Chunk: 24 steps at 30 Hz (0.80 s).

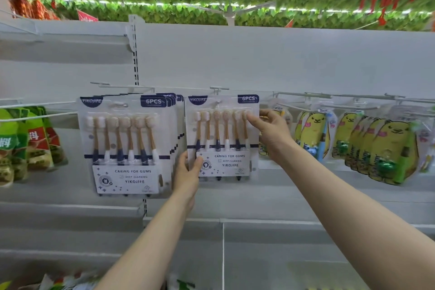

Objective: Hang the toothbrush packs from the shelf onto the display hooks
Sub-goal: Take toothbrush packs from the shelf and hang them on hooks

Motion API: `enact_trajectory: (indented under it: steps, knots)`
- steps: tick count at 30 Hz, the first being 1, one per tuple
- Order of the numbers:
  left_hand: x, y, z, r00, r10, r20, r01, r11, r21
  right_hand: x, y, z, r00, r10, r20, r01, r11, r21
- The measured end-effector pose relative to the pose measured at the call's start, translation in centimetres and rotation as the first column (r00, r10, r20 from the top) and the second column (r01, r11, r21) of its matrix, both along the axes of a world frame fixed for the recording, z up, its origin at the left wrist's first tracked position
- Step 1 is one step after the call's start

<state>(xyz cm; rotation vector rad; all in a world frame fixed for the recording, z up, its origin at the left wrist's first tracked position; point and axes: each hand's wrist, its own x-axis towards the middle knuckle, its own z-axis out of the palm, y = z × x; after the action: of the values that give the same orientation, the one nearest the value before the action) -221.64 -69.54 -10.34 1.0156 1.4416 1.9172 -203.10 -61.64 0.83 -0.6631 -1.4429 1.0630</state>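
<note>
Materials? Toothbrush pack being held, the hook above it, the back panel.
Toothbrush pack: clear glossy plastic blister over printed card; glare streaks, brushes visible through it.
Hook: thin white rod, probably painted metal wire; could be plastic.
Back panel: flat matte white sheet, likely painted steel, unconfirmed.

The toothbrush packs are transparent with navy corners and white letters; the brushes have tan handles with navy or white ends. The cartoon pouches are yellow, the bags green and red.
</note>
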Motion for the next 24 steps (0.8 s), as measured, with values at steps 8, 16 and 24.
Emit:
enact_trajectory:
  steps: [8,16,24]
  knots:
    - [-1.8,4.5,-0.5,0.988,0.105,-0.111,-0.111,0.992,-0.053,-0.7,4.2,-0.3,0.997,0.014,0.079,-0.015,1.0,0.009]
    - [-3.0,7.5,-1.0,0.988,0.113,-0.109,-0.123,0.988,-0.09,-1.5,7.2,-0.5,0.991,-0.01,0.136,0.005,0.999,0.035]
    - [-3.5,7.7,-0.8,0.984,0.119,-0.133,-0.133,0.986,-0.099,-1.7,7.5,-0.7,0.987,-0.047,0.15,0.039,0.998,0.059]
